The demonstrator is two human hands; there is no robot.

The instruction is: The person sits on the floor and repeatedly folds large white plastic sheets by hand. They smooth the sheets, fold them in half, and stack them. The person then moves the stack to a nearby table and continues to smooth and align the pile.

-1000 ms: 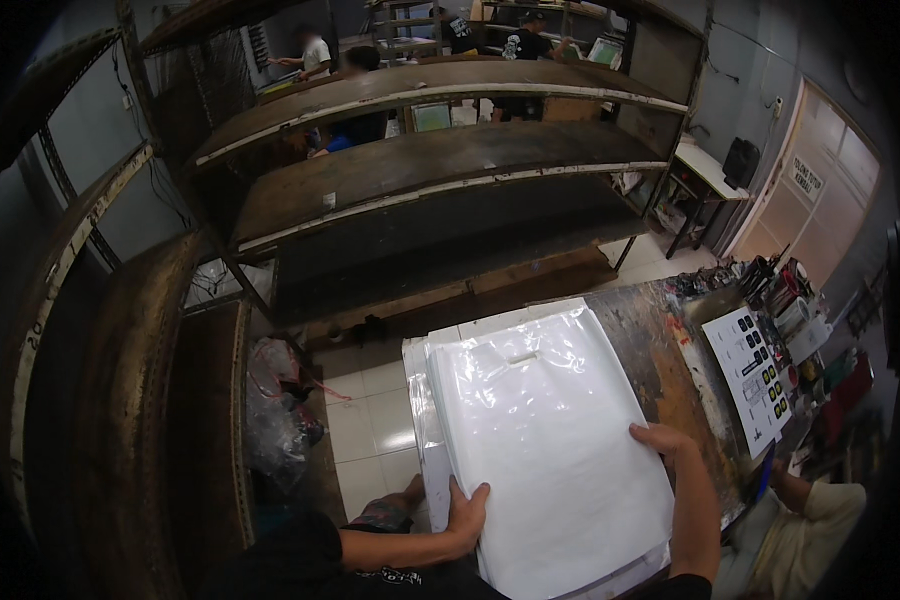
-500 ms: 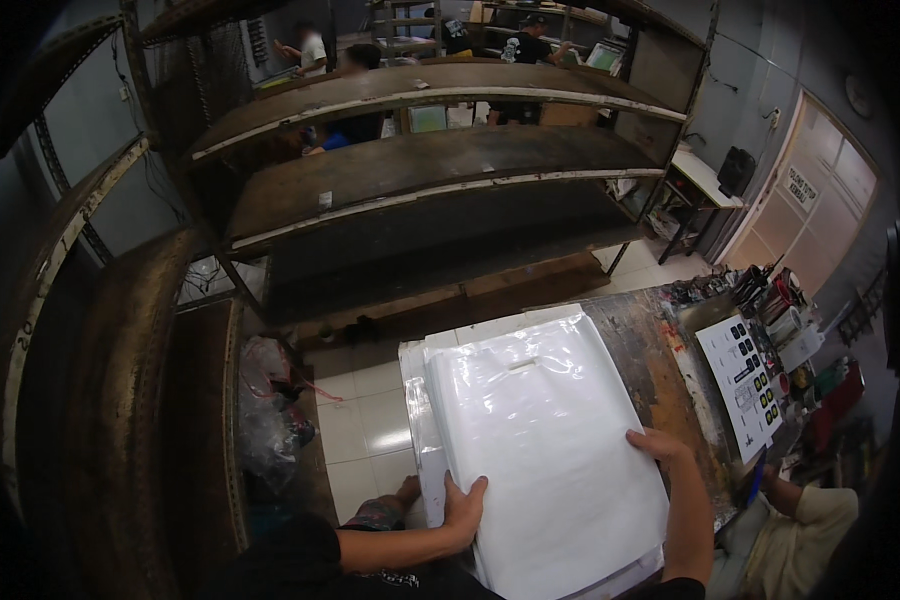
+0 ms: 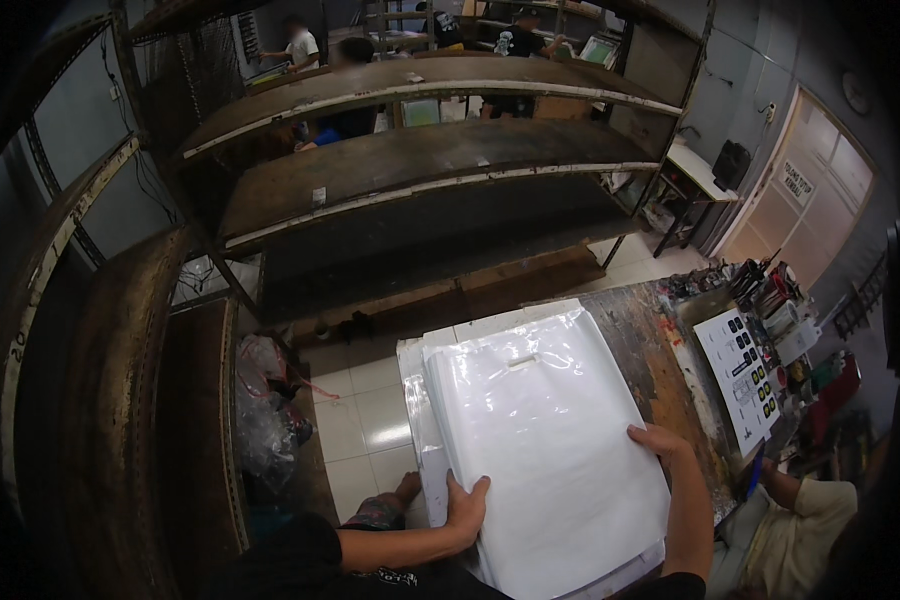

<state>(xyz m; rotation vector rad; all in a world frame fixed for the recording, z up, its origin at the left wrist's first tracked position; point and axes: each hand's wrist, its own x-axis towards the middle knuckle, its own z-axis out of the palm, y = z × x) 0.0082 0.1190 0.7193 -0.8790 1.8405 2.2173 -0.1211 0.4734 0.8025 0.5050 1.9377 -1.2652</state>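
Observation:
A thick stack of white plastic bags (image 3: 560,450), with a small slot-shaped handle hole near the far end, lies on the worktable in front of me. My left hand (image 3: 465,510) grips its left edge, thumb on top and fingers down along the side. At the right edge my right hand (image 3: 660,443) holds the stack the same way, its thumb over the top sheet and its other fingers mostly hidden. The top bag is glossy and slightly wrinkled towards the far end.
Beyond the worktable (image 3: 635,335) stands a wide metal-framed shelf (image 3: 440,190). A printed sheet (image 3: 738,380) and several tools and cups (image 3: 770,290) are at the right, near a seated person's arm (image 3: 782,488). Clear plastic wrap (image 3: 265,430) hangs at the left.
My hands and the stack have hardly moved. The view has shifted slightly, and a person at the back has lowered an arm.

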